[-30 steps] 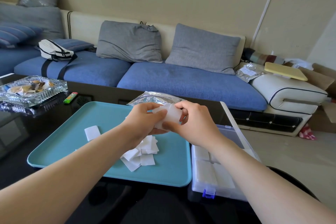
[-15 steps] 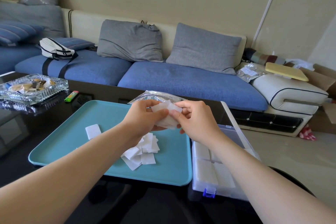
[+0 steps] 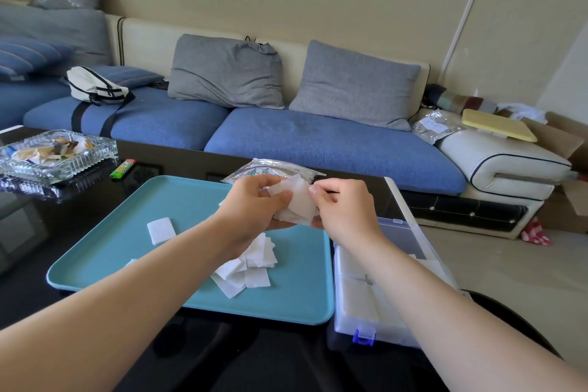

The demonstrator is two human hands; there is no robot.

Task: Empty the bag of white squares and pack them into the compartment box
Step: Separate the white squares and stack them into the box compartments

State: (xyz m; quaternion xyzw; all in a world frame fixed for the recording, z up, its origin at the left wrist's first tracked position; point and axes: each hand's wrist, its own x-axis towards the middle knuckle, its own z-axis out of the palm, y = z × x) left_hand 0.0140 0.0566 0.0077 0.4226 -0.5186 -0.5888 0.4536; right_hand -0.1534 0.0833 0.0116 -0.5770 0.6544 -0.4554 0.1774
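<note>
White squares [image 3: 297, 200] are pinched mid-frame between left hand [image 3: 254, 204] and right hand [image 3: 343, 210]; the compartment box [image 3: 345, 325] lies lower right, nearer the right hand.

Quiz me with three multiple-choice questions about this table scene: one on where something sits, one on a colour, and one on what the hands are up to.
1. Where does the compartment box stand relative to the tray?
A. On top of it
B. To its left
C. To its right

2. What colour is the tray?
A. Red
B. Teal
C. Yellow

3. What are the left hand and right hand doing?
A. Holding white squares above the tray
B. Lying flat on the table
C. Shutting the box

Answers:
1 C, the box stands beside the tray's right edge.
2 B, its bare surface is teal.
3 A, the fingers of both hands grip the same stack.
</note>
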